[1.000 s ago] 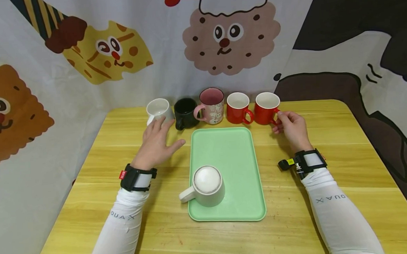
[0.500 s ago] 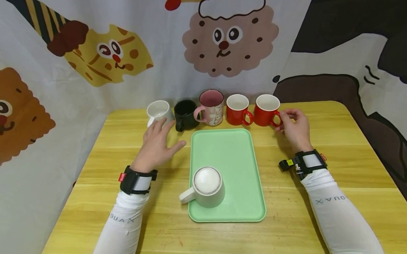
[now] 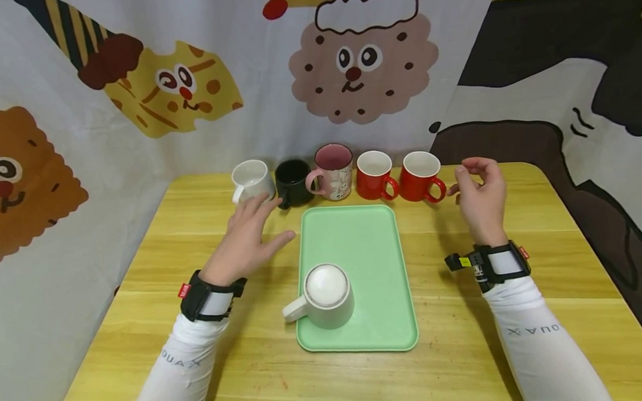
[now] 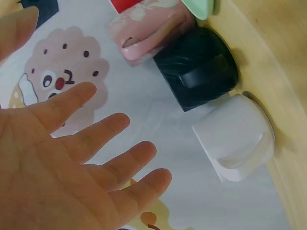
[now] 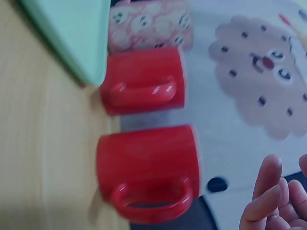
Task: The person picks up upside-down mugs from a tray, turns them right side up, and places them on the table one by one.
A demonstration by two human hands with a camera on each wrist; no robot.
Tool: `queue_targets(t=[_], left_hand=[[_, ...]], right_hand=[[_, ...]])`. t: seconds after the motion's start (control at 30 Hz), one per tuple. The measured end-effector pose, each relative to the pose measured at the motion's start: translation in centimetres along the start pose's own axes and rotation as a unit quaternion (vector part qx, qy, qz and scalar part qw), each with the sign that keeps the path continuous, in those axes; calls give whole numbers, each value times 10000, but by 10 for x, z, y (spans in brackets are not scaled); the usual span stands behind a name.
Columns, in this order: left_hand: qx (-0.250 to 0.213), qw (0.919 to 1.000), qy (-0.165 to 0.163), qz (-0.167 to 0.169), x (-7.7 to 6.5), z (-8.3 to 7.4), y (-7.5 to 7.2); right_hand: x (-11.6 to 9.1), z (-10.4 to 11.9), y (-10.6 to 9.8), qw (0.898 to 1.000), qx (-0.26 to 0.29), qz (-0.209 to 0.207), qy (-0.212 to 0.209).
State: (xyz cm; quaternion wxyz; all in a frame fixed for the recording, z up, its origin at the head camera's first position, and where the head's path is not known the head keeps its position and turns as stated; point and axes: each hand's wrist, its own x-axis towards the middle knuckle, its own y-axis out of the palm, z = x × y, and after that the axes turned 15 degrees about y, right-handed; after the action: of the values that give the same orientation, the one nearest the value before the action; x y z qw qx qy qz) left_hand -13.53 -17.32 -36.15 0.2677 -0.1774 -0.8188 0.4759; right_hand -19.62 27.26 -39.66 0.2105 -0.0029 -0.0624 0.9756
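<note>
At the back of the table, a row of mugs runs from a white mug through a black mug and a pink patterned mug to one red mug and a second red mug at the right end. My left hand hovers with spread fingers in front of the white mug, holding nothing. Just right of the end red mug's handle is my right hand, its fingers loosely bent and apart from the mug. In the right wrist view both red mugs stand upright.
A light green tray lies mid-table, in front of the row. An upside-down white mug sits on its near left part, handle past the tray's edge. Behind the wooden table hangs a cartoon-printed curtain.
My right hand has let go of the end red mug's handle and moved away to the right. My left hand has drawn slightly back from the white mug. The mugs and tray stay put.
</note>
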Motion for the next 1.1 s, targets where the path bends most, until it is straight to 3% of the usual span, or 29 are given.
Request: queue_targets(t=[0.13,0.3,0.5,0.67,0.87,1.1], left_hand=[[-235,9997,70,-11,-8,-6,-5],[-765,9968,56,213,-21,-12,-7],[-1229,9912,138,471,-39,-19,-1],[-1615,9841,36,741,-53,-24,8],[-2072,9737,75,946,-68,-25,21],[-2594,9605,10,1010,-75,-27,34]], right_hand=[[-16,13,2,9987,-139,266,-403],[-34,21,0,9913,-480,721,-989],[-52,26,-1,9835,-506,1283,-1168],[-68,24,0,9702,-890,1805,-1350],[-83,15,2,9486,-1473,2379,-1476],[-96,-5,8,8998,-2309,3177,-1901]])
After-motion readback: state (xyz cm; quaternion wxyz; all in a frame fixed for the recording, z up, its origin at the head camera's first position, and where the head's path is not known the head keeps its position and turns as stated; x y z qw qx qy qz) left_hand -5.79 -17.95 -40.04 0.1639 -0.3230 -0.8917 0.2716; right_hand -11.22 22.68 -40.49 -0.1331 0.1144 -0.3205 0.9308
